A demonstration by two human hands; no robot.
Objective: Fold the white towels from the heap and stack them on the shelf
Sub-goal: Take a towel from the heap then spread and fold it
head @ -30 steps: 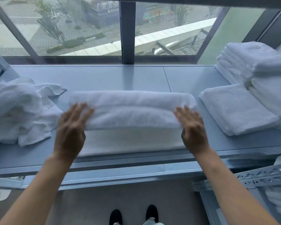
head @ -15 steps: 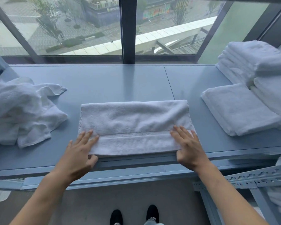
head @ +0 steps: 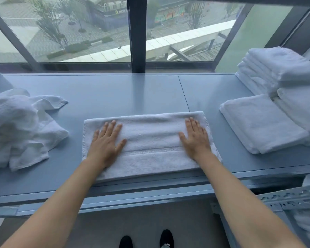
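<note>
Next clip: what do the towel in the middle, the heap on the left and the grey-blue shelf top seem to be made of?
Middle towel: terry cloth, probably cotton; fuzzy pile, flat woven band.
Heap: thinner white fabric, waffle-like grid texture, limp creases.
Shelf top: smooth satin grey-blue, faintly mirrors the window post; painted metal or laminate, cannot tell which.

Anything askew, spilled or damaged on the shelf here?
Nothing stands out. The left hand and right hand lie flat on the folded towel, square at the front edge of the shelf. The heap at left is rumpled as expected; the folded stacks at right look tidy.
</note>
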